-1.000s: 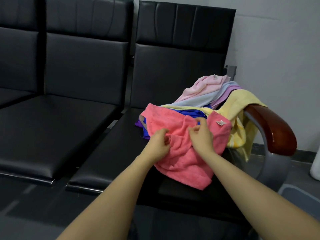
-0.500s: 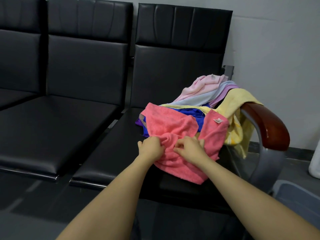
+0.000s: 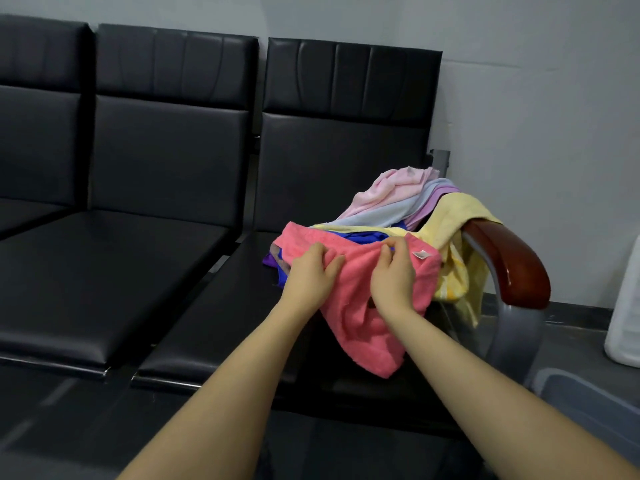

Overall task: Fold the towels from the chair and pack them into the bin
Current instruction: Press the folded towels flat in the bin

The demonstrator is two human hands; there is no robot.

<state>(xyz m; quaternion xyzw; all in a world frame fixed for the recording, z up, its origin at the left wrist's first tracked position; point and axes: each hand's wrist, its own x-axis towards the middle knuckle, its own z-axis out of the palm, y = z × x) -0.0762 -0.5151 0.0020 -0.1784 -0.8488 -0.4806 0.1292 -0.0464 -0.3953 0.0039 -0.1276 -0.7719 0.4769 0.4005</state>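
Note:
A coral pink towel (image 3: 360,317) with a small white tag hangs over the front of the rightmost black chair seat (image 3: 225,306). My left hand (image 3: 313,275) lies on its upper left part with the fingers stretched across the cloth. My right hand (image 3: 394,271) pinches the towel's top edge beside the tag. Behind it, more towels are heaped: pale pink (image 3: 391,188), light blue (image 3: 388,213), lilac (image 3: 433,206), yellow (image 3: 457,216), blue (image 3: 363,237) and purple (image 3: 270,261). A corner of the grey bin (image 3: 588,403) shows on the floor at lower right.
A glossy brown armrest (image 3: 509,265) on a grey metal leg bounds the chair on the right, with the yellow towel draped over it. Two more black seats (image 3: 104,271) stand to the left. A white container (image 3: 623,323) stands by the wall at the right.
Both hands moved up from the bunched middle of the coral towel to its top edge and spread apart. The towel's upper part lies flatter now.

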